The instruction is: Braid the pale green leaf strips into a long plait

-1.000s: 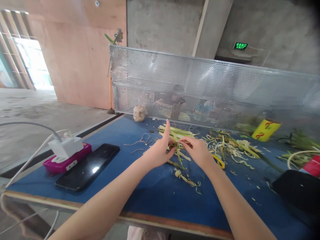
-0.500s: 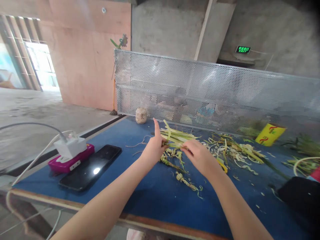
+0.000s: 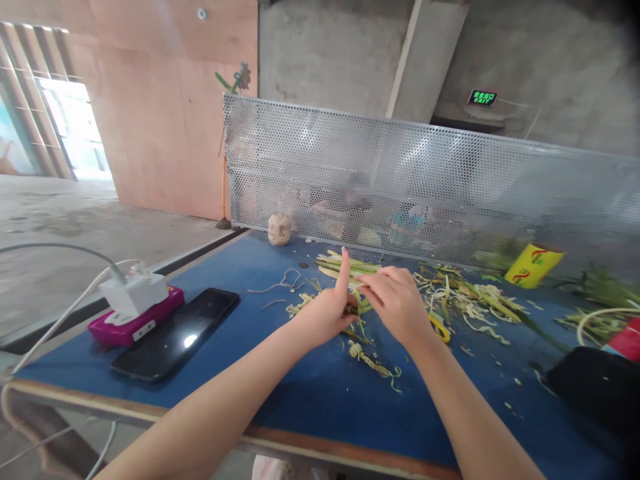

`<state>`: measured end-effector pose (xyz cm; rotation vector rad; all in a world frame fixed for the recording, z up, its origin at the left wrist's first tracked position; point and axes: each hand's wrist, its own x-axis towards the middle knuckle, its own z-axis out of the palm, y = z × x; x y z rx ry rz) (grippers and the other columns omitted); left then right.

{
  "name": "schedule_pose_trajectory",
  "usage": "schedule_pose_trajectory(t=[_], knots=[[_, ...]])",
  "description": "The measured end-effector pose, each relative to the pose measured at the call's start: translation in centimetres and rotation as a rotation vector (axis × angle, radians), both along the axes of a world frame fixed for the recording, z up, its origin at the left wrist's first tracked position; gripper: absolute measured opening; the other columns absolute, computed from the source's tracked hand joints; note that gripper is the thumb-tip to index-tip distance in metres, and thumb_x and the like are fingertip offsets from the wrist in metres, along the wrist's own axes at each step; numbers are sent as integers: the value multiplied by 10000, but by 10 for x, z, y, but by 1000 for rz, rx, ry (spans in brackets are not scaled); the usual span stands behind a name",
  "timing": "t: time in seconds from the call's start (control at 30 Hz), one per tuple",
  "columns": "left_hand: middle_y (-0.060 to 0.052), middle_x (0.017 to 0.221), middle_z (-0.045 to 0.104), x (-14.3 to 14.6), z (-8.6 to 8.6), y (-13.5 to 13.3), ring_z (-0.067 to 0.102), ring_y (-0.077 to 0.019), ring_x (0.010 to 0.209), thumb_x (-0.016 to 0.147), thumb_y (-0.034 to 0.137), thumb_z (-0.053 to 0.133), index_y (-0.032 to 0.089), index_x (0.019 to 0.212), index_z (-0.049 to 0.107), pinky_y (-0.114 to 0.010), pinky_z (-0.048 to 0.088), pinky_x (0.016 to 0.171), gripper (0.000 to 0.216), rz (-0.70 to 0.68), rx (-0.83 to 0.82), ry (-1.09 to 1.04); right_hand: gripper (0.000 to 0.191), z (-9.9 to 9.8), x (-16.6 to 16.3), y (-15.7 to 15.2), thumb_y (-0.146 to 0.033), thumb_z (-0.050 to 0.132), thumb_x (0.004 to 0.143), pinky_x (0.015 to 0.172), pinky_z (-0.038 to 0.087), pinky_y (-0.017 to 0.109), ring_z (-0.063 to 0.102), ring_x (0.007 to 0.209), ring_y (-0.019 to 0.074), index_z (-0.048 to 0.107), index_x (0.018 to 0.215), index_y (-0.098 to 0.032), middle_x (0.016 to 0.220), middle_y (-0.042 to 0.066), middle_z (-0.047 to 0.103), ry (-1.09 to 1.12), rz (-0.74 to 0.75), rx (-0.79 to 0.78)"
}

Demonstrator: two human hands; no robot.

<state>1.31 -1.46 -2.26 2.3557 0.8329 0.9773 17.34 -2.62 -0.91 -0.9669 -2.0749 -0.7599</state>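
Observation:
My left hand [image 3: 327, 315] is closed around the end of a pale green plant strip, its pointing finger straight up. Just to the right, my right hand [image 3: 397, 300] pinches the strip between thumb and fingertips; the fingers hide most of it. Behind both hands lies a small pile of flat green strips [image 3: 333, 261] on the blue tabletop [image 3: 300, 373]. Curled, knotted plant pieces [image 3: 299, 308] rest by my left hand, and another twisted piece [image 3: 373, 361] is nearer to me. A yellow loop-shaped handle [image 3: 440, 329] shows beside my right wrist.
A black phone [image 3: 177, 333] and a pink power strip [image 3: 137, 323] with a white plug lie at left. String [image 3: 285, 283] and a pale cylinder [image 3: 279, 230] are farther back. Plant scraps [image 3: 475, 300], a yellow tube [image 3: 533, 265] and a black object [image 3: 580, 383] occupy the right. Perforated metal panel [image 3: 320, 160] stands behind.
My left hand has moved right and slightly nearer to me, closing toward my right hand. My right hand's fingers have straightened and risen a little. Knotted pieces show more at left.

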Motion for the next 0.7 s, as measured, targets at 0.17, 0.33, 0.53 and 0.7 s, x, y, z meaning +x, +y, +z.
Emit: schedule_pose_trajectory(t=[0.17,0.33,0.53,0.7], knots=[[-37,737,656,1,0,-2,509,-106,530,689,143,565,114,1332,-224,-242,424,540,1018,-88,-60,-136,174,-3,2,3,-275,496,822,728,347,316,547,754,190,577,957,-202,759,38,651,138,-48,-75],[-51,774,663,2,0,-2,515,-95,543,723,139,520,108,1332,-225,-239,433,544,962,-65,-108,-217,456,-8,-5,4,-370,556,748,807,311,385,536,865,235,422,1144,-188,957,84,615,453,-185,-68],[-44,762,663,1,3,1,502,-92,537,715,108,509,98,1347,-179,-244,432,559,934,78,-107,-239,426,-14,-4,9,-475,580,666,666,381,333,546,601,175,447,935,-173,695,24,570,691,-236,-282],[-44,751,665,0,4,2,496,-101,547,717,98,500,89,1353,-156,-250,421,563,914,68,-66,-223,314,-8,-4,4,-447,469,757,608,385,317,544,494,168,535,586,-192,497,5,568,578,-217,-610]])
